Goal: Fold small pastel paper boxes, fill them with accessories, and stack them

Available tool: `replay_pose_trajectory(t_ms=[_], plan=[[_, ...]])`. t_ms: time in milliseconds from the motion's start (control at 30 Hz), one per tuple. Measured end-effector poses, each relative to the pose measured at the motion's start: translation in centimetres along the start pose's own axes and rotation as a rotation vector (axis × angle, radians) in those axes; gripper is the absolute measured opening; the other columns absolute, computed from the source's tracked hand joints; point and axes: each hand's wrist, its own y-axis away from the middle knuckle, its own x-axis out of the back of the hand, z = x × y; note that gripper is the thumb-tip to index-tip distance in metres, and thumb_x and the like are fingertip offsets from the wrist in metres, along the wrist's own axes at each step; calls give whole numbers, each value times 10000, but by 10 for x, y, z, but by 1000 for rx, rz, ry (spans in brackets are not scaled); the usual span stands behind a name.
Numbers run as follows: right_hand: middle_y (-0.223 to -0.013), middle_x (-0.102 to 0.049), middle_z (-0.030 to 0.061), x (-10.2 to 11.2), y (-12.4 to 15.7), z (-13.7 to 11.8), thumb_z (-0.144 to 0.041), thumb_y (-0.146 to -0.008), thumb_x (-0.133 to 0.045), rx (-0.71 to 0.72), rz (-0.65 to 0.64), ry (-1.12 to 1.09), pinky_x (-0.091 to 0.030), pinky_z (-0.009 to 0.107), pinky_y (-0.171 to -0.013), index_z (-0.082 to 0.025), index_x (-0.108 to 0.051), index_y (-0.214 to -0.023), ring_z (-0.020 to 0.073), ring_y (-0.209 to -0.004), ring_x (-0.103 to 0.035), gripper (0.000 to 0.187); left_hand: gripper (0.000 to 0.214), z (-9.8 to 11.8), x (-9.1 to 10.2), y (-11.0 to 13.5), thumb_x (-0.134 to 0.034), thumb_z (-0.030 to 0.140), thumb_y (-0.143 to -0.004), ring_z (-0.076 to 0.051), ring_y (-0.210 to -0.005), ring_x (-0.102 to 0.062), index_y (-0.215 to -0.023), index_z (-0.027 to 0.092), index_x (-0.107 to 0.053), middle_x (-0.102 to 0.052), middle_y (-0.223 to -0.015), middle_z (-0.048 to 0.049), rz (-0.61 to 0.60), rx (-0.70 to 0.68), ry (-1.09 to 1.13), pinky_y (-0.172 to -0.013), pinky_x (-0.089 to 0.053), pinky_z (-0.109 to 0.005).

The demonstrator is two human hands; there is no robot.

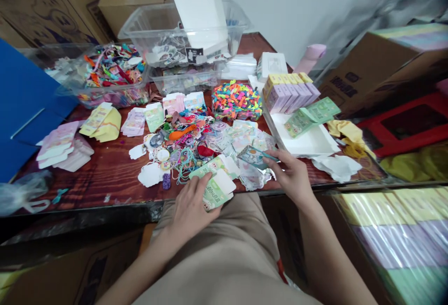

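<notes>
Close to the table's [105,174] near edge, a flat green paper carton [217,192] slants up and to the right, its white flap pointing toward the far right corner. The left hand [191,204] curls around it. The right hand [292,174] pinches a glossy teal card [252,155] beside tangled, colourful hair ties [185,149].

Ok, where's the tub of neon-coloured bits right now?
In the head view the tub sits right of centre on the table, behind the heap of hair ties, left of the purple boxes.
</notes>
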Motion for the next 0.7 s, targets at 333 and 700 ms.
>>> replay_pose_trajectory(t_ms=[333,700], plan=[[-835,-664,60,-14,13,-50,-268,-989,-463,161,-452,26,-522,263,-628,-217,-713,-1120,172,-707,-656,287,720,0,-6,5,-692,308,-763,-287,-1029,-603,-1429,251,-424,-595,-1166,-100,-81,-75,-117,-895,-518,-415],[-1033,-689,72,-57,26,-62,-203,-982,-490,201,-405,-27,-573,304,-779,-244,-565,-1283,201,-923,-695,312,747,-3,-17,23,-705,298,-746,-291,-1105,-585,-1428,231,-407,-596,-1209,-110,-60,-2,94,-956,-495,-434]])
